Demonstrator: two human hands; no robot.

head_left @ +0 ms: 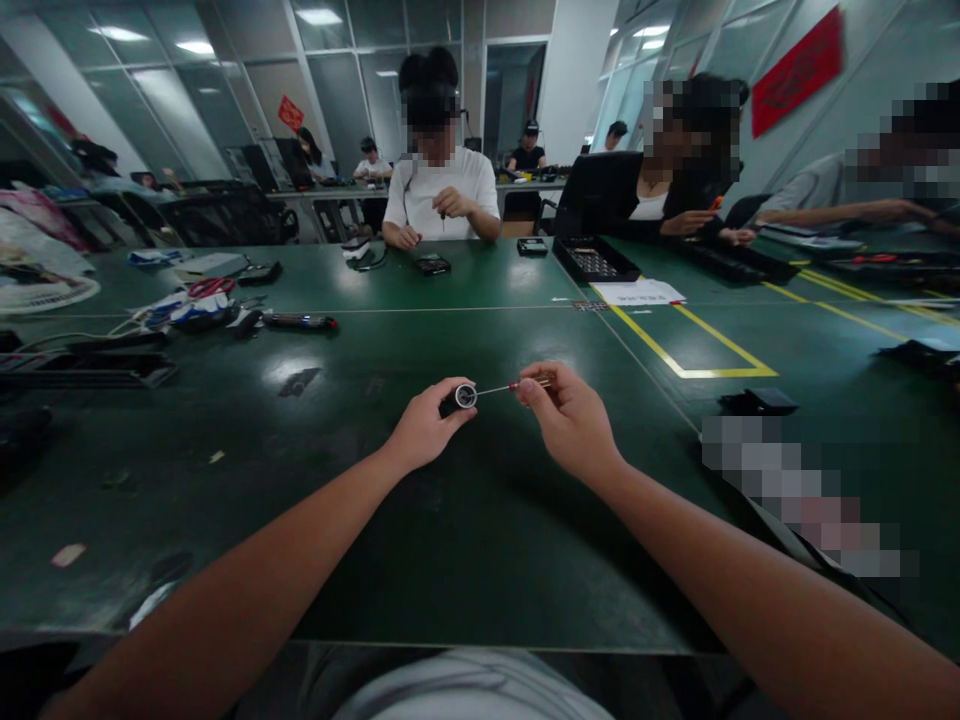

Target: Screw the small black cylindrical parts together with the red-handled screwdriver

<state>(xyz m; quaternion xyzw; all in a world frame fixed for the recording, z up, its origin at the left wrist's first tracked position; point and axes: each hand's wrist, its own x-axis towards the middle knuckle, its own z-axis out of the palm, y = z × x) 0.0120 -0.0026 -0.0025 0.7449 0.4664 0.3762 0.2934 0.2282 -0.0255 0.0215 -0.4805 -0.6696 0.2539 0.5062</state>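
My left hand (429, 424) is closed around a small dark cylinder (465, 396) with a bright metal ring at its open end, which faces me. Between the fingers and thumb of my right hand (568, 415) is a screwdriver (516, 386) with a red-tipped handle and a thin metal shaft. The shaft points left, and its tip meets the ringed end of the cylinder; whether it sits inside or only touches the rim I cannot tell. Both hands are above the middle of the green table. Most of the cylinder's body is hidden by my left fingers.
The green table (420, 560) carries a dark pen-like tool (300, 321) and a tangle of cables (199, 305) at left. A black tray (596, 262), white paper (637, 292) and a black box (759, 402) lie to the right. Across the table sits a person in white (480, 185).
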